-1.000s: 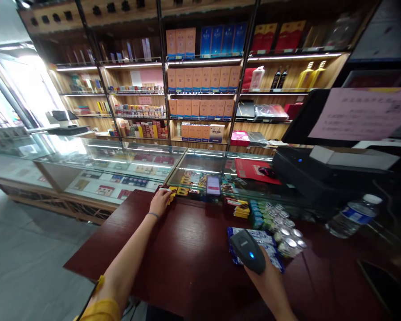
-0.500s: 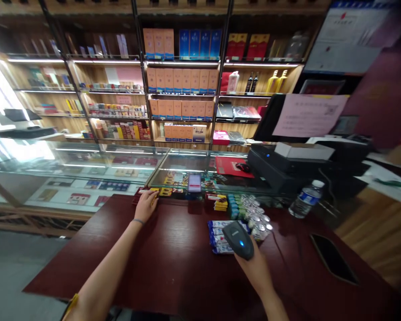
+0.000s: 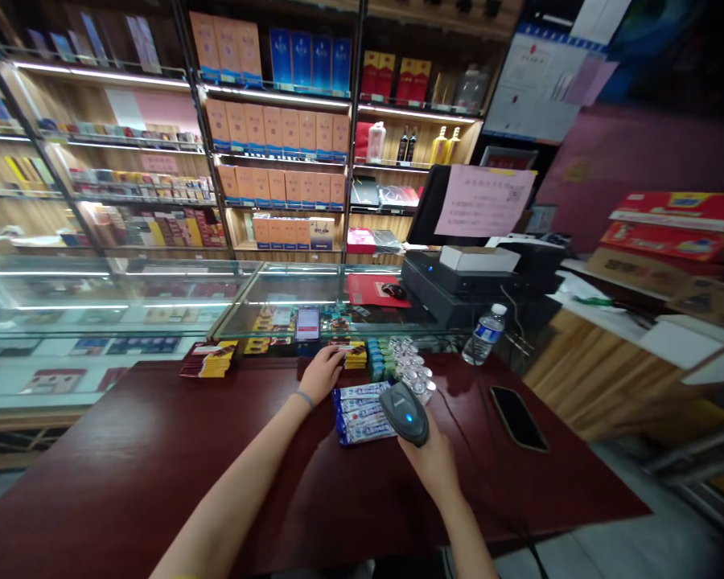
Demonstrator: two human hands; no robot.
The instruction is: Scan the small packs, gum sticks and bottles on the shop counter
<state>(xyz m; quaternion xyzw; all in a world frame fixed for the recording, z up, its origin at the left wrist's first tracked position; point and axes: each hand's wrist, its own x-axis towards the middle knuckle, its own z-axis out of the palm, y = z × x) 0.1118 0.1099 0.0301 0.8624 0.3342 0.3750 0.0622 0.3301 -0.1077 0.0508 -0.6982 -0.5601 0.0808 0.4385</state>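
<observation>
Left hand [image 3: 322, 376]: at the right-hand red-and-yellow packets [image 3: 355, 357]; I can't tell if it grips. A careless drag could topple them.
Right hand [image 3: 432, 460]: wrapped around the scanner [image 3: 404, 412], apart from the left.
Blue-and-white packets [image 3: 360, 416]: partly beneath the scanner; dipping it, I could nudge them into the silver-topped containers [image 3: 418, 373].

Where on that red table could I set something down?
Widest: the table left of the left forearm, this side of the leftmost yellow packs. Another lies between that and the right forearm, this side of the blue packets. Crowded: around the scanner, left hand, silver-topped containers.
</observation>
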